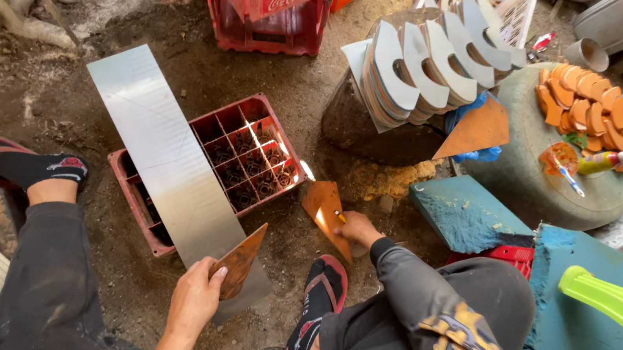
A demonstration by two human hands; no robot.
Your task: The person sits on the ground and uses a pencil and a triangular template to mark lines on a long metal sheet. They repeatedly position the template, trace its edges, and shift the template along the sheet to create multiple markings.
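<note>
- Left hand (193, 299) grips an orange template (239, 263) against the near end of the metal strip (163, 157).
- Right hand (356, 228) pinches a second orange piece (323, 208) at centre.
- Judgement: press the template flat and flush with the strip edge.
- Red crate (239, 150), under the strip, holds dark rings in its cells.

Bare dirt floor (44, 99) at ten o'clock is left open. Passage at twelve is blocked by the red plastic compartment crate (247, 151) and long shiny metal strip (169, 169).
</note>
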